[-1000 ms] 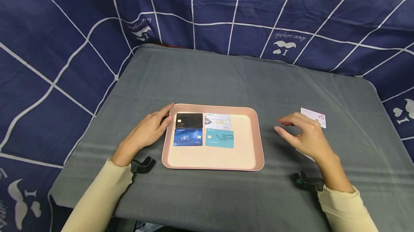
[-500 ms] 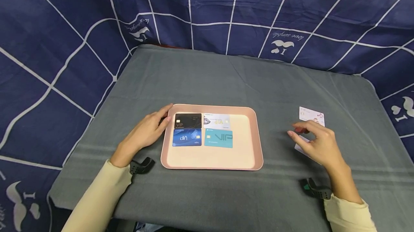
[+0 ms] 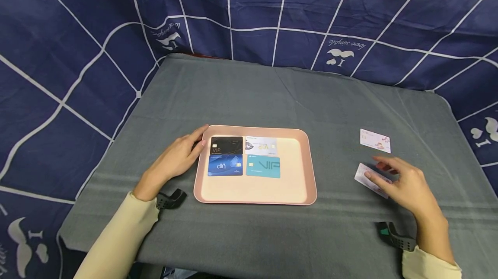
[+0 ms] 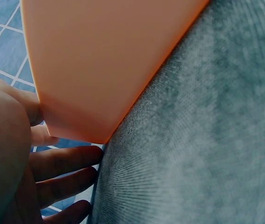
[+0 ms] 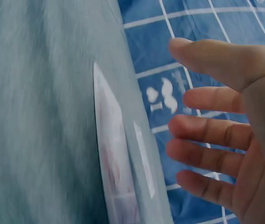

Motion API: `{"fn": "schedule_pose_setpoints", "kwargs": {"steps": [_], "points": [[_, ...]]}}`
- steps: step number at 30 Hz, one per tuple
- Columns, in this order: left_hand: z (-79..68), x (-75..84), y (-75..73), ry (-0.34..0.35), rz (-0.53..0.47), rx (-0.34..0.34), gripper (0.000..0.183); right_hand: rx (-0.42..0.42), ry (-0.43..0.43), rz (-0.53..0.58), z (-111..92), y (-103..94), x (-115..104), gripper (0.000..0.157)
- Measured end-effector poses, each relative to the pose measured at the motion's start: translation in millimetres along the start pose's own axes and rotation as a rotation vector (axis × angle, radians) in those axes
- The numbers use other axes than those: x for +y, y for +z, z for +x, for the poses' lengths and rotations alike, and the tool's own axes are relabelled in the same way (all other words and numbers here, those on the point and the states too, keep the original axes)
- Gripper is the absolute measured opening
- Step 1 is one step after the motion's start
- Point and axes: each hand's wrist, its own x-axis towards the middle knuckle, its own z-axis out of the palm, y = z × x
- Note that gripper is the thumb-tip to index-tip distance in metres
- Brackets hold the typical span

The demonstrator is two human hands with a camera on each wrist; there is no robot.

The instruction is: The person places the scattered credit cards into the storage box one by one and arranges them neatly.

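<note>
In the head view my left hand touches the far left corner of a pink tray. Its thumb and index finger lie at the rim; the left wrist view shows the other fingers extended below the tray corner. Inside the tray are a black VIP card, a white VIP card, a blue VIP card and a teal VIP card. My right hand hovers over a pale card, fingers apart and holding nothing. Farther back lies a pink-white card.
Grey cloth covers the table. A navy curtain with white grid lines rises behind it and along the sides. Dark wrist mounts sit at both wrists.
My right hand has moved right and towards me, uncovering the pink-white card and now hovering over the nearer pale card. The left hand and tray stay put.
</note>
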Motion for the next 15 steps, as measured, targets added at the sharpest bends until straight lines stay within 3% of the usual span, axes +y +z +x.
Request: {"fn": "schedule_pose_setpoints", "kwargs": {"steps": [10, 15], "points": [[-1.2, -0.5, -0.6, -0.004, 0.004, 0.000, 0.048, -0.208, 0.103, -0.095, -15, -7.6, 23, 0.077], [-0.5, 0.8, -0.5, -0.008, 0.005, -0.003, 0.048, -0.286, 0.181, -0.072, -21, -10.1, 29, 0.079]]}}
